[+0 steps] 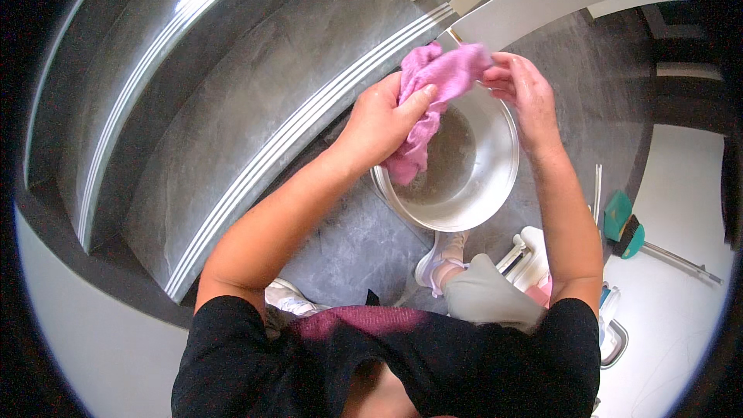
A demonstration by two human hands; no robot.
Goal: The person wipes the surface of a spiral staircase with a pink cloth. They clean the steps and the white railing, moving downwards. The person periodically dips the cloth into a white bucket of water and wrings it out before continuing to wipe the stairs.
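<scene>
A crumpled pink cloth (432,78) is gripped in my left hand (386,119), with the thumb across it. The cloth hangs over the left rim of a round metal basin (499,162) that holds murky water. My right hand (525,93) is at the upper right rim of the basin, its fingers slightly spread beside the cloth's upper end. Whether those fingers touch the cloth is hard to tell. The basin stands in front of my feet, near the lowest step.
Grey stone steps (261,87) with white edge strips rise on the left. A white stair panel (522,6) is at the top right. On the right are a green brush and dustpan (618,215), a white and pink plastic object (534,255) and a small tray (618,345).
</scene>
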